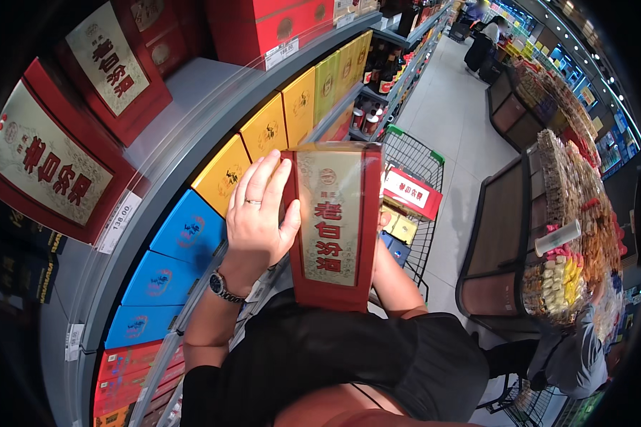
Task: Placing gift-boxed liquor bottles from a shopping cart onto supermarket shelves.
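Upright before my chest is a red liquor gift box (331, 224) with a pale front panel that bears writing. My left hand (264, 208), with a ring and a wristwatch, lies against its left side, the thumb at the front edge. My right hand (385, 216) holds the right side; most of it is hidden behind the box. Beyond it stands a wire shopping cart (439, 156) with green corners. In the cart are a similar red box (431, 202), a yellow box (400, 226) and a blue box (395, 248).
At left, a shelf (179, 74) bears more red boxes (59, 165); yellow boxes (264, 128) and blue boxes (160, 277) stand below. Bins of wrapped goods (561, 267) line the aisle's right side. A person (571, 352) is at lower right beside another cart (529, 400); other people stand far up the aisle.
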{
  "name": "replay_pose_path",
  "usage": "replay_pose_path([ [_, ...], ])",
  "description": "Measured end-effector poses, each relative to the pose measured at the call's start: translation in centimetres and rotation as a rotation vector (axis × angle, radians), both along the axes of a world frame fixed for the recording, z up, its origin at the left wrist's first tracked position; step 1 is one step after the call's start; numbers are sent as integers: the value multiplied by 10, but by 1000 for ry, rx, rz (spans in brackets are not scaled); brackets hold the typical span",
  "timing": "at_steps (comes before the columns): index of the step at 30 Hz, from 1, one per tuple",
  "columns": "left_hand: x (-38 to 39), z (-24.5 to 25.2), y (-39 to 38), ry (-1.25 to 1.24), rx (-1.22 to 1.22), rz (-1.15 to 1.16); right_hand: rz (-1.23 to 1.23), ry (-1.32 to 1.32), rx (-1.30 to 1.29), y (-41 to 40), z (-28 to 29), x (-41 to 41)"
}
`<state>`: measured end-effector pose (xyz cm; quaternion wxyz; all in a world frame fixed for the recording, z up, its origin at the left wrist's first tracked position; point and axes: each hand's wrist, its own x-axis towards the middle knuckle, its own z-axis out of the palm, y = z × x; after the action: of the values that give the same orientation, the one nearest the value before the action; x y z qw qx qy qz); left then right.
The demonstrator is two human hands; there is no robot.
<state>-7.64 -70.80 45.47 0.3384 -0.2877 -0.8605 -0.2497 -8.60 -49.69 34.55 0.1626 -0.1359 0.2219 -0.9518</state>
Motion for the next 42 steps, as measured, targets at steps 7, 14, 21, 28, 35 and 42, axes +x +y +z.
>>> replay_pose_path([
  [7,-3,-20,-7,-505,390,-320,-95,105,257,13,19,10],
  [14,13,-46,-7,-692,475,-591,-241,120,306,12,14,34],
  [21,43,-44,-26,-619,231,-533,-177,377,-47,26,47,15],
  [28,70,4,-63,-144,253,-182,-319,780,-374,-34,154,-36],
  [35,87,64,-125,615,314,480,-644,700,-24,-112,199,-82],
  [42,84,89,-176,259,367,726,-911,679,120,-186,211,-121],
])
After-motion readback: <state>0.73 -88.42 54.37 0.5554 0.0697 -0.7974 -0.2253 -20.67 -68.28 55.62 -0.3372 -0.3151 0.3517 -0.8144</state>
